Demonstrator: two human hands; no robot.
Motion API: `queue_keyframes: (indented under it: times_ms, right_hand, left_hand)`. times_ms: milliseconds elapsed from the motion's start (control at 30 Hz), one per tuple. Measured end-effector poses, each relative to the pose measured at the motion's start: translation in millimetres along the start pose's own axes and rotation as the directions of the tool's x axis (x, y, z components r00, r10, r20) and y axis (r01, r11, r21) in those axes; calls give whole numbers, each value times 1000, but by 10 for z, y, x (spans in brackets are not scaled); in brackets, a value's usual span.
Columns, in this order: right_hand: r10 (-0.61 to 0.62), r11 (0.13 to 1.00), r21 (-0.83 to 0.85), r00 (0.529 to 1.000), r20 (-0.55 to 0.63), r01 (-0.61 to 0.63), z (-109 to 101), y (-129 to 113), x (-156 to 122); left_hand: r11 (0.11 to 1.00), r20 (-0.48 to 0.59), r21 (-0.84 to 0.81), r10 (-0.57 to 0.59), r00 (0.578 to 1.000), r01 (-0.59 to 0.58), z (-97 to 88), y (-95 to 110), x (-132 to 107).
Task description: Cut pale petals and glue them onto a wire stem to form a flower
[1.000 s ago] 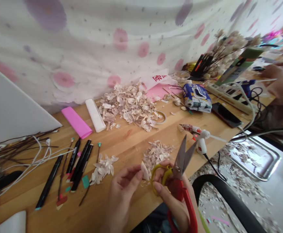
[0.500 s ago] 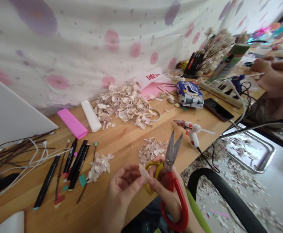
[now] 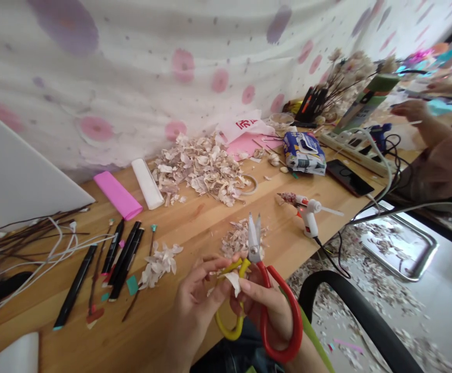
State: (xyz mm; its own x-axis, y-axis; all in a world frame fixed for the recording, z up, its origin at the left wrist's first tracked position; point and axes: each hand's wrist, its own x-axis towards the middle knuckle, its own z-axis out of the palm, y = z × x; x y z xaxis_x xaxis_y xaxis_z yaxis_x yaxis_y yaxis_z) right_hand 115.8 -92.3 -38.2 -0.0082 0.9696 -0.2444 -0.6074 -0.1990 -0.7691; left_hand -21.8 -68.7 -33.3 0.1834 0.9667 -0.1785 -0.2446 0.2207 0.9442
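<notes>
Bottom centre, my left hand (image 3: pixel 198 300) pinches a small white petal-like piece (image 3: pixel 233 283) between thumb and fingers. On its right side the piece also meets the thumb of my right hand (image 3: pixel 275 310). That hand has the scissors (image 3: pixel 254 244) hooked on it, with one red handle loop and one yellow loop; the blades point up and away, slightly apart. Just beyond the fingers lies a small pile of pale petals (image 3: pixel 235 237), partly hidden by the scissors. Left of my hands, a white cluster of petals (image 3: pixel 161 263) sits by a thin brown stem.
Behind is a large heap of dried petals (image 3: pixel 202 168). A hot glue gun (image 3: pixel 308 213), phone (image 3: pixel 349 177) and blue wipes pack (image 3: pixel 304 151) lie to the right. Black markers (image 3: pixel 75 287) and pink paper (image 3: pixel 117 195) are left. Another person's hand (image 3: pixel 416 115) shows far right, above a chair arm (image 3: pixel 358 305).
The scissors have tilted, their tips shifting left and the blades closing closer together. The petal piece has turned in my fingers. The other person's hands have moved at far right.
</notes>
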Motion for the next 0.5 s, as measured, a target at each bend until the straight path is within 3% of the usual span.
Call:
queue_keyframes:
  times_ms: [100,267,400,500]
  right_hand:
    - [155,964,202,983,96,-172,24,2,18]
    - [237,938,222,960,147,-265,8,-5,-15]
    - [211,965,126,966,153,-231,-18,4,-66]
    - [94,995,-41,989,114,-90,-138,76,-136]
  left_hand:
    - [999,70,-5,36,997,-35,23,16,34]
    - [999,39,-52,-13,999,15,45,21,35]
    - [992,3,-96,-80,997,79,44,51,25]
    - [999,-168,1,-51,984,52,4,113,28]
